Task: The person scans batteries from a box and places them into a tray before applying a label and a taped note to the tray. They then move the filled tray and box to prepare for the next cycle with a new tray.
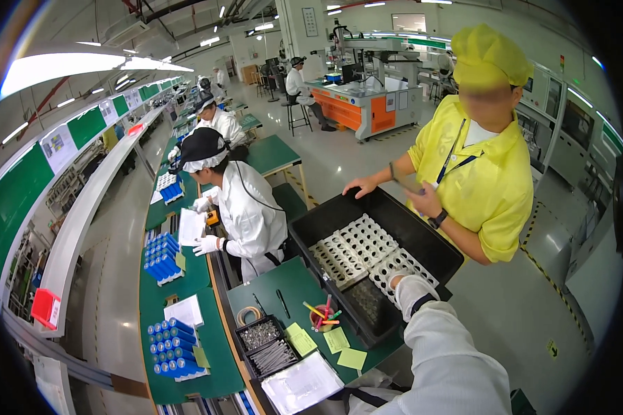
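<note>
My right arm reaches from the lower right into a deep black crate (422,228). Inside it, my right hand (399,282) is at the near edge of a white plastic holder (410,261) full of round holes. The sleeve and cuff cover most of that hand, so its grip on the holder is unclear. More white holed holders (339,257) lie side by side towards the crate's far and left sides. The crate's bare bottom (370,303) shows nearest to me. My left hand is outside the picture.
A person in yellow (481,173) stands across the crate, one hand on its rim. Left of it, a green table (256,294) bears screw bins (259,333), a cup of markers (320,318) and yellow notes (351,358). Blue cells (173,346) stand further left, near a seated co-worker (246,207).
</note>
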Available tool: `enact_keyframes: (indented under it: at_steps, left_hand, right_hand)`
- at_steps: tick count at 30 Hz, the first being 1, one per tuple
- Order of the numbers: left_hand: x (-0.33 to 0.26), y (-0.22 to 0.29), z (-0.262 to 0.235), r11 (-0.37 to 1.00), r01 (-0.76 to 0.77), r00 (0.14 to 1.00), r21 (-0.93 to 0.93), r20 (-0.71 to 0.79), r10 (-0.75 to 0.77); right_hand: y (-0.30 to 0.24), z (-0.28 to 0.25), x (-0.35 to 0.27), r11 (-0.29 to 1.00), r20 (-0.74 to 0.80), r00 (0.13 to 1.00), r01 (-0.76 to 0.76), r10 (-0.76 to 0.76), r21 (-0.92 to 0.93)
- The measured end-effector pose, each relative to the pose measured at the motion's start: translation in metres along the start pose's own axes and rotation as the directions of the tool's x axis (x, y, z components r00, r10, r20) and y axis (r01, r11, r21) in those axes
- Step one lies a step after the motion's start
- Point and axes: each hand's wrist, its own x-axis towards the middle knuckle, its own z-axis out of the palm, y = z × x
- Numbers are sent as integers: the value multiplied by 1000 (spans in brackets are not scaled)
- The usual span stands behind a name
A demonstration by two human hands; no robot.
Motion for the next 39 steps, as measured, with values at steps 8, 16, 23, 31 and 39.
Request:
enact_keyframes:
  at_steps: [8,16,23,31,39]
  left_hand:
    - [2,-3,-32,993,61,998,102,11,-63]
    - [0,-34,73,995,19,999,93,-49,-15]
    - [35,-23,-69,483,36,997,-875,-2,-76]
    - [40,-44,-172,-461,336,918,-821,176,356]
    - [-16,-115,-216,-878,321,828,-355,555,78]
  right_hand:
    - [-36,-6,-35,903,-267,962,62,60,425]
    - [-20,-50,-112,734,-605,794,446,-59,513]
    - [-14,-56,-375,4,-937,36,999,-347,37]
    - [-76,57,-559,-555,-472,-480,39,-740,831]
    - [-136,204,-615,93,26,-690,-59,-723,994]
